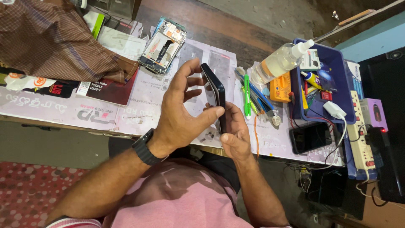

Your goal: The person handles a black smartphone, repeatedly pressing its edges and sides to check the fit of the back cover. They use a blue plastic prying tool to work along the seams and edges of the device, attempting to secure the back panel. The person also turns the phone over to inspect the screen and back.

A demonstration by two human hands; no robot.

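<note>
Both hands meet over the near edge of the bench (139,120), holding a dark smartphone (216,93) on edge between them, its thin side turned up toward the camera. The left hand (182,113), with a black watch (144,147) on its wrist, curls around the phone from the left: its thumb presses against the phone's lower side while the other fingers are spread and reach toward the upper end. The right hand (234,134) cups the phone from below and behind, its thumb laid along the lower edge; how its other fingers sit is hidden by the phone. The phone is raised off the bench, above a pale printed mat (198,63) that covers the middle of the work surface. Farther back on that mat lies an opened phone body (163,45) with its inner parts showing. To the right of the hands lie a green pen-like tool (247,96) and several other thin tools beside it. Past them a blue tray (337,71) holds small items, with a clear squeeze bottle (282,61) of yellowish liquid lying across its left rim. Another dark phone (311,137) rests flat near the tray, screen up, next to a white charger (335,109). A brown checked cloth (55,40) is bunched at the far left.
</note>
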